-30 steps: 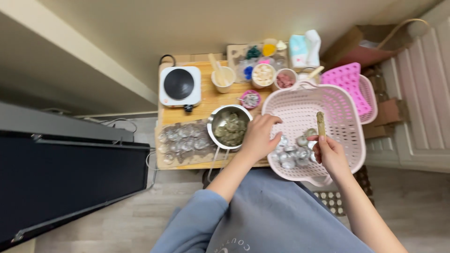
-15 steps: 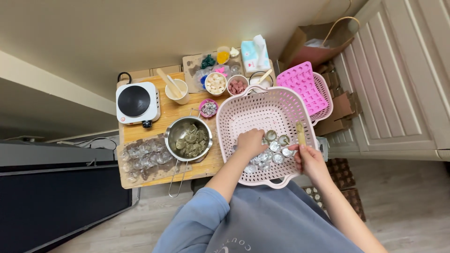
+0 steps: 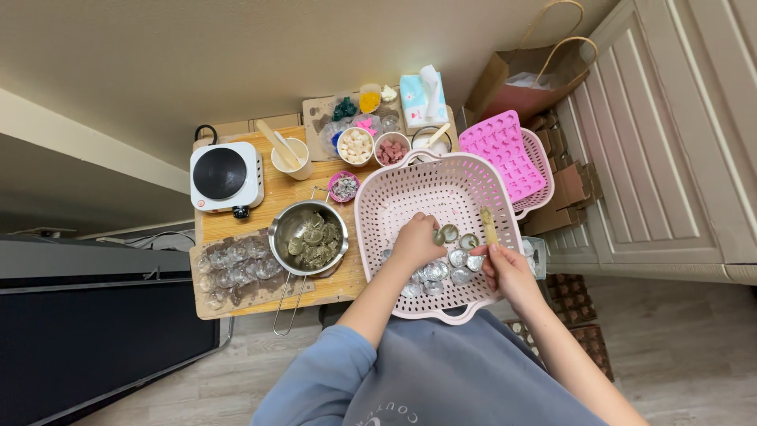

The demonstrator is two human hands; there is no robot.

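Observation:
A pale pink perforated basket (image 3: 410, 177) rests on the right end of a small wooden table, over my lap. Several small round metal cups (image 3: 445, 268) lie in its near half. My left hand (image 3: 416, 241) is inside the basket, its fingers closed on one small cup (image 3: 440, 236) with greenish filling. My right hand (image 3: 505, 270) is at the basket's near right rim, gripping a short wooden stick (image 3: 489, 226) that points up and is coated in greenish paste.
Left of the basket sits a metal saucepan (image 3: 309, 237) of greenish lumps, with a tray of clear moulds (image 3: 236, 268) beside it. A white hotplate (image 3: 225, 175), cups, small bowls and a tissue pack stand behind. A pink silicone mould (image 3: 505, 154) and paper bag (image 3: 520, 83) lie right.
My left hand went from the basket's left rim down among the cups and now holds one. The view swung left, then steadied. My right hand kept the stick upright.

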